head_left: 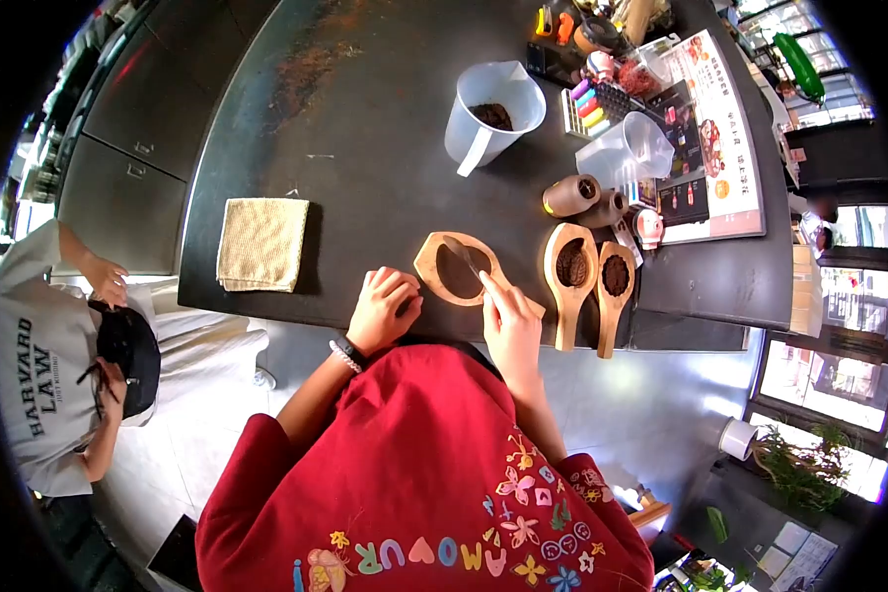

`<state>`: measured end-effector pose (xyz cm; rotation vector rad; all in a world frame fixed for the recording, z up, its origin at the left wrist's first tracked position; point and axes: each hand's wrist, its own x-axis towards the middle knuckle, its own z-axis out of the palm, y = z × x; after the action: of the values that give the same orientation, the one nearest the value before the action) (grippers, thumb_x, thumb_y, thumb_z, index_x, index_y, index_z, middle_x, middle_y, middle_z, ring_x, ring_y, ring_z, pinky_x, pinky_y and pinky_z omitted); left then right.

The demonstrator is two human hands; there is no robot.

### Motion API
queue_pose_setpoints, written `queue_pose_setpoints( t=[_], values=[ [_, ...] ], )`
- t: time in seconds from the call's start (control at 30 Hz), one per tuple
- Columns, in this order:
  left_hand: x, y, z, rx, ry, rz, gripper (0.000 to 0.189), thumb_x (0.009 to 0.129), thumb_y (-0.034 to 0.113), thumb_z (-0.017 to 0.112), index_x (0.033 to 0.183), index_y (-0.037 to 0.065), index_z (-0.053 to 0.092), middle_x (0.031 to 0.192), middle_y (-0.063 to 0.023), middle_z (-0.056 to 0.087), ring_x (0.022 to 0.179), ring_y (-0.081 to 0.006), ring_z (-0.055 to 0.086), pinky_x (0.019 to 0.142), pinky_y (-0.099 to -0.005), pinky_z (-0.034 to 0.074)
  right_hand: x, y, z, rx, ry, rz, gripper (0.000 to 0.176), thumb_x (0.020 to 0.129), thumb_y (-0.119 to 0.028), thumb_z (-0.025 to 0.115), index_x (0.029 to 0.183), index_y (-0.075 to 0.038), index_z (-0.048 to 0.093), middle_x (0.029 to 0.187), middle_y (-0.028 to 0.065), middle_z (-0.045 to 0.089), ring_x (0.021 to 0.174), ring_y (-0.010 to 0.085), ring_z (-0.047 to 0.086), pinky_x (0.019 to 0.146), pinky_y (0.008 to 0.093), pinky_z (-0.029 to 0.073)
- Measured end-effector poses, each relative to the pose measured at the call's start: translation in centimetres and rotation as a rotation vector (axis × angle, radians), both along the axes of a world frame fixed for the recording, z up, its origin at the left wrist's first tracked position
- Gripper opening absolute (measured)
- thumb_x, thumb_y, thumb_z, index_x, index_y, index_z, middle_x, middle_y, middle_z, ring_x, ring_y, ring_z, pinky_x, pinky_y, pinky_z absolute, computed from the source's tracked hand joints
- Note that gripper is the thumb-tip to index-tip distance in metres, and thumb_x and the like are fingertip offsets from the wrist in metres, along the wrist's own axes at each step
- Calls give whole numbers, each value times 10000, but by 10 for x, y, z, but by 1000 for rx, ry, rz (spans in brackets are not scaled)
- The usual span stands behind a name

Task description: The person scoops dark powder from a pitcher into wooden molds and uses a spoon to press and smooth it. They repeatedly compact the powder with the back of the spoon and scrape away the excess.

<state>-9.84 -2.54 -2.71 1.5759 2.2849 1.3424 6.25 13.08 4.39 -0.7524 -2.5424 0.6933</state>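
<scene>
A wooden mold (pixel 427 262) with a dark, smooth filling lies near the table's front edge. My right hand (pixel 508 321) is closed on a small dark spatula (pixel 461 253), whose blade rests over the filling. Just left of the mold, my left hand (pixel 385 308) rests at the table edge with curled fingers; whether anything is inside is hidden. Two more wooden molds (pixel 566 312) (pixel 608 321) lie to the right, both holding dark brown material with a patterned or crumbly surface. Behind them stands a translucent jug (pixel 469 99) with dark crumbs at its bottom.
A folded beige cloth (pixel 262 245) lies on the dark table (pixel 385 178) at left. Brown jars (pixel 570 195), a clear cup (pixel 627 148), colored markers (pixel 589 107) and a printed menu (pixel 725 148) are at right. Another person (pixel 54 365) stands at left, holding a black item.
</scene>
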Motion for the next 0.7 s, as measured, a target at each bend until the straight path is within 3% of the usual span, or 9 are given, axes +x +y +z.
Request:
queue_pose_setpoints(
  t=[0.13,0.23,0.27,0.37,0.4,0.7],
  values=[
    [-1,0,1,-13,-8,-12,129,795,33,736,845,68,622,1009,-33,671,954,-261,594,857,-388,444,10,0,-2,-101,46,21,287,975,-75,640,1255,-71,702,821,101,673,619,182,589,622,325,493],
    [-1,0,1,-10,-13,-9,128,794,32,736,839,69,622,1008,-34,673,955,-263,594,863,-389,444,26,2,-11,-389,146,-56,254,983,-134,654,1221,-87,727,721,115,614,582,143,559,576,306,464],
    [-1,0,1,-5,-13,-8,128,793,32,736,838,69,622,1007,-34,674,956,-263,595,865,-389,445,34,4,-20,-467,105,-111,258,999,-173,653,1213,-49,728,680,74,571,588,85,467,574,276,426],
    [-1,0,-1,-6,-3,-3,117,792,51,736,838,70,630,1002,-29,667,952,-254,592,862,-379,446,41,10,-23,-907,19,-251,276,1006,-180,645,1228,-33,716,685,25,520,597,81,460,571,267,424],
    [-1,0,-1,-9,1,-1,113,791,60,736,839,70,634,1000,-26,663,951,-249,590,859,-374,446,37,9,-15,-908,28,-244,274,1014,-180,635,1236,-40,717,701,-1,475,619,72,455,586,251,416],
    [-1,1,0,-11,6,-8,109,799,58,730,848,68,633,1004,-31,663,954,-251,595,858,-377,446,21,6,-26,-435,107,-145,242,987,-101,642,1208,-55,729,845,87,723,677,108,591,655,265,478]
  ],
)
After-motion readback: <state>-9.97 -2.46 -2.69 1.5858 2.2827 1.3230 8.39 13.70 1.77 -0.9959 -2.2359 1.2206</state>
